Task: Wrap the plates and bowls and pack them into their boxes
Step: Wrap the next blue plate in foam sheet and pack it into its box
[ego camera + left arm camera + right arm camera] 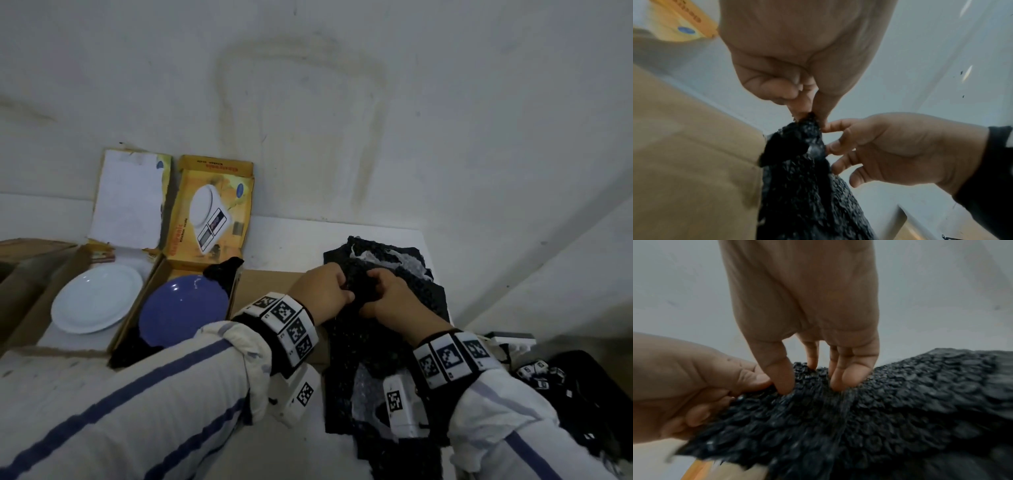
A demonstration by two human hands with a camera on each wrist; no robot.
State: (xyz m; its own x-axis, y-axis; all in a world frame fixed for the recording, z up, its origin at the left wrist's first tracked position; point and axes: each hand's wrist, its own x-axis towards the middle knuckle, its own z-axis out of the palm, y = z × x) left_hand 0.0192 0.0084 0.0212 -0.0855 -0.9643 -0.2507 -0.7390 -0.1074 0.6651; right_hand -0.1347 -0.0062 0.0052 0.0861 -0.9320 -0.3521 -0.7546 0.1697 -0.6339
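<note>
A pile of black bubble wrap (407, 287) lies on the table at centre right. My left hand (344, 291) pinches a bunched edge of the black bubble wrap (797, 146) between thumb and fingers. My right hand (375, 282) meets it from the right, its thumb and fingertips (844, 378) dug into the black bubble wrap (900, 402). A white plate (97, 303) lies in a box (30, 318) at left. Beside it a blue plate (183, 310) sits in a yellow box (236, 274) on black wrap.
Both box lids, one printed with a kitchen scale (209, 212), stand open against the white wall. Flat brown cardboard (270, 284) lies left of the wrap pile. A black item with marker tags (548, 377) sits at the right table edge.
</note>
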